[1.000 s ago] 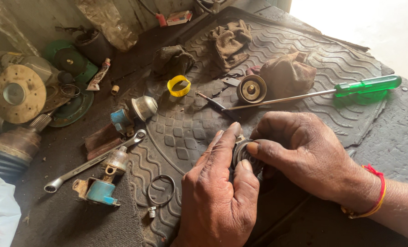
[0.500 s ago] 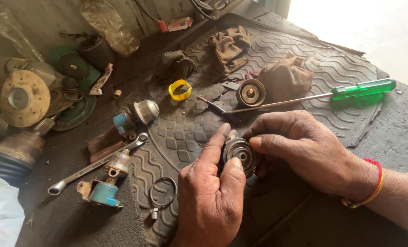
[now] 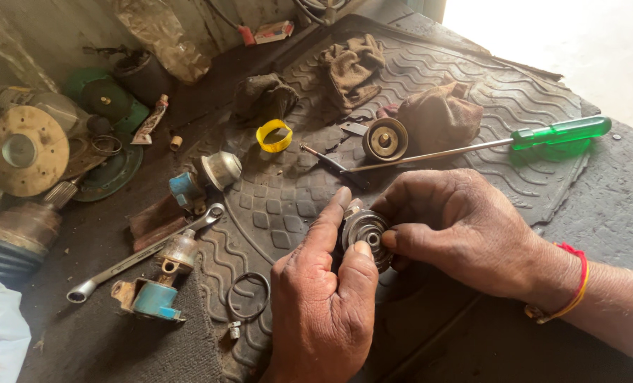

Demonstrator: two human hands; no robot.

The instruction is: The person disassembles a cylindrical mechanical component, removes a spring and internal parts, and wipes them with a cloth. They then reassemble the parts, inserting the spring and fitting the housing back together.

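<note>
**Both hands hold a round metal part over the rubber mat**

The left hand and the right hand meet near the front edge of the mat. Between them is a small round pulley of grey metal, with rings on its face and a hole in the middle. The left thumb presses on its lower side and the left forefinger lies along its left side. The right thumb touches its right rim, and the other right fingers curl over the top. So both hands are closed on the pulley, and it is lifted a little above the mat. On the right wrist is a red and yellow band.

Behind the hands, near the middle of the mat, lies a second pulley. Just beside it runs a screwdriver with a green handle that points to the right edge. A yellow ring lies at the left part of the mat, and brown rags are behind the second pulley. A thin wire ring lies at the front left corner. Off the mat, to the left, are a spanner, a blue part and a tan disc.
</note>
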